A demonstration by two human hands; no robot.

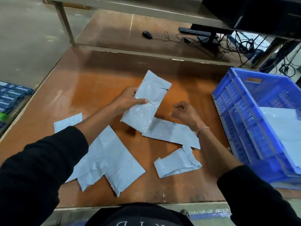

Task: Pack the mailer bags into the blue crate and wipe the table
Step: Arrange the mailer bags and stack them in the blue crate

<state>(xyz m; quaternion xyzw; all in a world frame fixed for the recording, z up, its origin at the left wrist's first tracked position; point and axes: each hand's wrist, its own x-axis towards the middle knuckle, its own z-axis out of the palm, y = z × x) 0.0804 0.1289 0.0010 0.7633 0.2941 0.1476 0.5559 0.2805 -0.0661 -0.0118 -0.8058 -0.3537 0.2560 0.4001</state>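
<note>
My left hand (128, 100) grips a long grey mailer bag (146, 101) and holds it tilted above the middle of the brown table (91, 82). My right hand (184, 111) hovers to its right with fingers curled and nothing in them. Under that hand lies another flat mailer bag (172, 132). A crumpled mailer bag (177, 162) lies closer to me, a pile of overlapping mailer bags (105, 157) sits front left, and one mailer bag (68, 121) is partly hidden by my left sleeve. The blue crate (241, 121) stands at the table's right with grey mailers (280, 128) inside.
Behind the table runs a lower shelf with a black mouse (147, 34), a keyboard (195, 31) and tangled cables (241, 44). Dark blue boxes (11, 98) are stacked off the left edge. The concrete floor shows at far left.
</note>
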